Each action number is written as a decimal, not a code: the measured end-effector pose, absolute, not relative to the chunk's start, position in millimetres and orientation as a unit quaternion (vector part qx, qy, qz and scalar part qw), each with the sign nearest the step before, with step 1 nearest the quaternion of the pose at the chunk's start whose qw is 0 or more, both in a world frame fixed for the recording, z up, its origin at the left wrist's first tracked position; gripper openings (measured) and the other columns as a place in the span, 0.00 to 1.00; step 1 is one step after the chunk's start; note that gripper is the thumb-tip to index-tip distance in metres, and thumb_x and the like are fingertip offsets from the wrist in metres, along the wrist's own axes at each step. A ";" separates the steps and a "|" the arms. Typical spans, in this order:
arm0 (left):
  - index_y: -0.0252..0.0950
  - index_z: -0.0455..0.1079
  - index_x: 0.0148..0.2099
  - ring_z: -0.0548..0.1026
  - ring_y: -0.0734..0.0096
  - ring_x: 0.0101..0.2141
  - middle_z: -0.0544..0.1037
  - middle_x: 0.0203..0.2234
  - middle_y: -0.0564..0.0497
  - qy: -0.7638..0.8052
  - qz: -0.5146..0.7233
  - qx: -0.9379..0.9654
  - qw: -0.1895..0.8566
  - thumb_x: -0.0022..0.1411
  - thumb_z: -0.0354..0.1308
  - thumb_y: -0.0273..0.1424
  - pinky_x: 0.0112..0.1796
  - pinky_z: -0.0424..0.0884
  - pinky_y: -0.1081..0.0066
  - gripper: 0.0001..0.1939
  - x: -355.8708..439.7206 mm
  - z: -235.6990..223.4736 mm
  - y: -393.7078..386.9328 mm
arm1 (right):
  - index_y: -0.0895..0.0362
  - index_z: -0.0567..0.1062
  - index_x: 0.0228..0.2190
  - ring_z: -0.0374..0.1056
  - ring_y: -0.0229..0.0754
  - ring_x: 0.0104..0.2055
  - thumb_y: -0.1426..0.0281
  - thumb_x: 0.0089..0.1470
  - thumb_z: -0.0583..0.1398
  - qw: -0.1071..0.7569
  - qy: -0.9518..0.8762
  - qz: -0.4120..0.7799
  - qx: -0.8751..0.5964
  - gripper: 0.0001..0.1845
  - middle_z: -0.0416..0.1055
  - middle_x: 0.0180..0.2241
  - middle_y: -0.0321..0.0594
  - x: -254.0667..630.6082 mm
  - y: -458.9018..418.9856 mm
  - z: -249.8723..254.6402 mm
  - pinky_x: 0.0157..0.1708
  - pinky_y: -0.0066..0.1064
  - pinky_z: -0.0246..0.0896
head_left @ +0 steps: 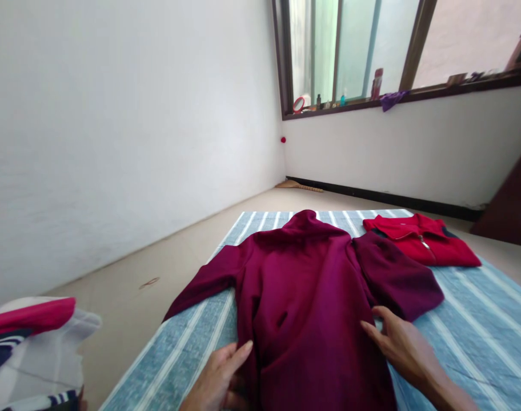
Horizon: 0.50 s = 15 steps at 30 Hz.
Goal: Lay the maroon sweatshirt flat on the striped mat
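A maroon long-sleeved top [303, 297] lies spread on the striped blue cloth, collar end away from me. Its left sleeve stretches out to the side, and the right one is bunched and bent beside the body. My left hand [221, 374] holds the top's left edge, thumb over the fabric and fingers curled at its side, partly hidden. At the opposite edge, just below the right sleeve, my right hand [404, 345] touches the fabric with thumb and forefinger apart. The lower end of the top runs out of view.
A folded red zip-neck garment [440, 242] lies at the far right of the blue striped cloth [470, 308]. Several clothes and a translucent bag [50, 354] are at lower left. A broom [301, 185] lies by the far wall, below a windowsill [346, 107] with small items.
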State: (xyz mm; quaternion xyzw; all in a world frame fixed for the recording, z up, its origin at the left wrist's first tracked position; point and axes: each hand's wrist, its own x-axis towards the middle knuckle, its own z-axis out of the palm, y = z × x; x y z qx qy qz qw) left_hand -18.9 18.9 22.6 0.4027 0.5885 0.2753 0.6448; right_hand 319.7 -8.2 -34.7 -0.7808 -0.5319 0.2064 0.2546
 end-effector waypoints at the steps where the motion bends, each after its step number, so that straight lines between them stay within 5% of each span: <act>1: 0.37 0.69 0.37 0.76 0.63 0.28 0.77 0.26 0.50 0.566 0.288 0.396 0.663 0.51 0.61 0.47 0.27 0.72 0.68 0.19 -15.6 21.6 15.1 | 0.55 0.72 0.38 0.70 0.47 0.27 0.53 0.50 0.55 0.271 -0.521 0.238 -0.774 0.21 0.72 0.21 0.37 316.4 -14.8 -38.0 0.24 0.31 0.56; 8: 0.35 0.70 0.49 0.72 0.53 0.48 0.77 0.45 0.43 0.509 0.418 0.374 0.653 0.47 0.65 0.35 0.49 0.68 0.60 0.25 10.5 6.9 -0.3 | 0.57 0.74 0.32 0.72 0.51 0.38 0.58 0.44 0.62 0.471 -0.430 0.517 -0.571 0.17 0.77 0.31 0.38 287.1 -31.8 -38.2 0.37 0.36 0.67; 15: 0.33 0.73 0.40 0.79 0.58 0.31 0.81 0.29 0.48 0.550 0.483 0.282 0.620 0.47 0.63 0.28 0.38 0.75 0.62 0.14 -23.0 51.1 13.7 | 0.53 0.72 0.33 0.74 0.46 0.35 0.63 0.40 0.66 0.587 -0.258 0.505 -0.578 0.16 0.77 0.31 0.35 327.9 -30.8 -27.2 0.38 0.34 0.68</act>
